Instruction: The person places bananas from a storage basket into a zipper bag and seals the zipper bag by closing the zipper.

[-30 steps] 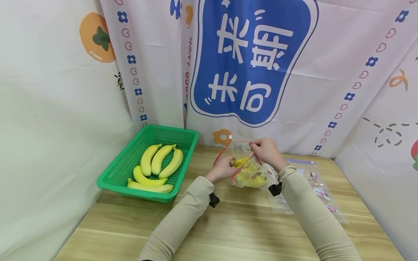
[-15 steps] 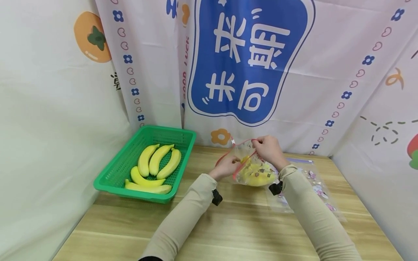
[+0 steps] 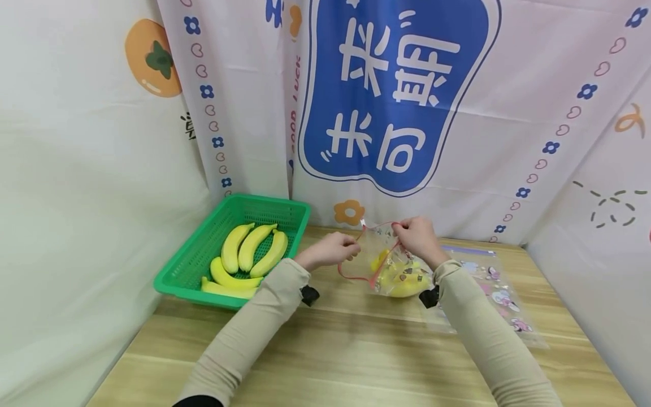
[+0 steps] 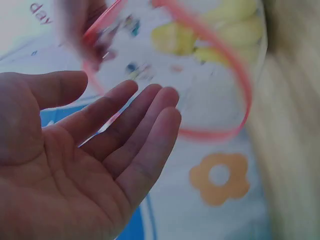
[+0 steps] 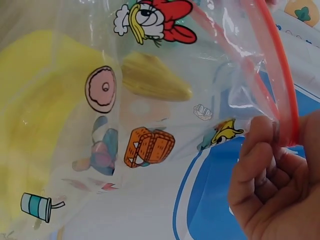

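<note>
My right hand [image 3: 418,236] pinches the red zip edge of a clear, cartoon-printed zip bag [image 5: 165,120], keeping its mouth spread. Inside the bag lie several yellow bananas [image 3: 404,280], seen blurred through the plastic in the right wrist view. My left hand [image 3: 330,250] is just left of the bag's mouth, with nothing in it. In the left wrist view its fingers [image 4: 150,135] are relaxed and loosely extended, palm showing, with the bag's red rim [image 4: 242,95] beyond them. A white slider [image 3: 363,223] sits at the bag's far corner.
A green basket [image 3: 178,282] at the left holds several more bananas [image 3: 254,249]. Another clear printed bag [image 3: 500,305] with a purple zip lies flat on the wooden table [image 3: 356,350], under my right forearm. A printed curtain [image 3: 458,186] hangs behind the table.
My left hand has come out of the bag's mouth and moved left toward the basket, holding nothing. The bananas have settled deeper in the bag. My right hand keeps its pinch on the rim.
</note>
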Demonstrator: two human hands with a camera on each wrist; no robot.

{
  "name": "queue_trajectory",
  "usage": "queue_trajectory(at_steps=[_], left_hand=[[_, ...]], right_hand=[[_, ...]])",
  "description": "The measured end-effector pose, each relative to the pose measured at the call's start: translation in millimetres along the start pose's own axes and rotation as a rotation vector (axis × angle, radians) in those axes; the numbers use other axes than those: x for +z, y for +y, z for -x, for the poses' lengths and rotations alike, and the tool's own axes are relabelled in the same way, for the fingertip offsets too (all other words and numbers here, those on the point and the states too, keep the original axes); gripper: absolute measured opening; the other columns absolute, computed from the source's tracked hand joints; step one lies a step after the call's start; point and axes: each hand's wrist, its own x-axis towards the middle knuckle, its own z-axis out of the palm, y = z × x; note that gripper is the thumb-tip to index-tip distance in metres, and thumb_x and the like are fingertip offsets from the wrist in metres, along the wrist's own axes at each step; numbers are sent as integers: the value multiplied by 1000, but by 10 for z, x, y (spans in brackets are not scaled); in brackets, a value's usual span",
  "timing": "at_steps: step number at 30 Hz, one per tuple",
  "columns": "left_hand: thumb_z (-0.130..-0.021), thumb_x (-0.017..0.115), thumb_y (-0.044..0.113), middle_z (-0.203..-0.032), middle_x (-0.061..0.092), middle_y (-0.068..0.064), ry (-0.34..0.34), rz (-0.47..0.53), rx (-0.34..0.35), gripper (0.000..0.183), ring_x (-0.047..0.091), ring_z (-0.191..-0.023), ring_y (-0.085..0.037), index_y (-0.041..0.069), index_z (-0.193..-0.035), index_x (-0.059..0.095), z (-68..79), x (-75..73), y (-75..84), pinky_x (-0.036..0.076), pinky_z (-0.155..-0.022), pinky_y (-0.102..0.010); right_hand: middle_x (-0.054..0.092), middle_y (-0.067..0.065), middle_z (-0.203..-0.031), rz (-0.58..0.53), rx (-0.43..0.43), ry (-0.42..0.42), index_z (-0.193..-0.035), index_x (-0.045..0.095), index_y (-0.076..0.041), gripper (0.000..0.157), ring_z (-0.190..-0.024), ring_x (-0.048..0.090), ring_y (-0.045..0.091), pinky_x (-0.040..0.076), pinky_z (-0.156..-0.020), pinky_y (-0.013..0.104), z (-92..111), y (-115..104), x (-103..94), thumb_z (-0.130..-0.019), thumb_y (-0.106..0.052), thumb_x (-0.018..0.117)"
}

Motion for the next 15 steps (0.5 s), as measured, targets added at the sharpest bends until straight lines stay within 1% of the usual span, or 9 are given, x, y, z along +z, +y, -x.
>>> queue_trajectory(at_steps=[1, 3, 5, 7, 9, 12, 15], left_hand=[[-99, 47, 22, -98, 66, -9, 0, 0, -13, 26, 63, -87, -19, 6, -101, 67, 29, -71, -5, 50, -72, -30], [-100, 47, 23, -102, 66, -10, 3, 13, -39, 27, 64, -94, -23, 4, -102, 66, 83, -215, -24, 52, -77, -33], [-100, 46, 23, -105, 66, -12, 12, 38, -73, 27, 63, -98, -25, 2, -102, 65, 129, -356, -70, 52, -80, -36], [-100, 46, 23, -107, 64, -13, 25, 77, -113, 28, 62, -101, -27, 1, -106, 63, 170, -487, -129, 51, -84, -38], [-101, 45, 23, -110, 63, -14, 34, 107, -154, 29, 61, -104, -29, 1, -110, 60, 197, -613, -208, 51, -86, -39], [-101, 44, 25, -116, 60, -19, 35, 141, -204, 32, 57, -110, -33, 0, -118, 56, 227, -786, -328, 49, -89, -42], [-101, 43, 26, -122, 56, -22, 48, 138, -253, 35, 55, -113, -34, 0, -121, 53, 252, -932, -462, 47, -92, -43]], right_hand=[[58, 5, -53, -2, 2, 2, -77, 72, -4, 35, -44, 53, 18, 44, -44, 28, 2, 1, 3, -95, -24, 49], [59, 6, -53, -14, 10, -7, -74, 71, -5, 35, -45, 55, 22, 45, -44, 29, 10, -2, 10, -95, -24, 50], [59, 7, -54, -30, 22, -19, -73, 70, -5, 36, -49, 58, 28, 45, -44, 29, 20, -2, 15, -95, -24, 50], [60, 8, -56, -45, 32, -29, -74, 70, -5, 35, -55, 60, 35, 46, -44, 29, 30, 0, 22, -96, -24, 50], [61, 9, -57, -50, 36, -35, -74, 70, -5, 35, -59, 61, 38, 46, -44, 29, 36, 6, 26, -96, -24, 50], [61, 8, -57, -55, 33, -32, -72, 69, -5, 35, -61, 61, 39, 46, -44, 29, 40, 20, 33, -95, -23, 51], [60, 7, -56, -54, 21, -26, -70, 69, -5, 35, -59, 61, 38, 46, -44, 29, 39, 34, 39, -95, -23, 51]])
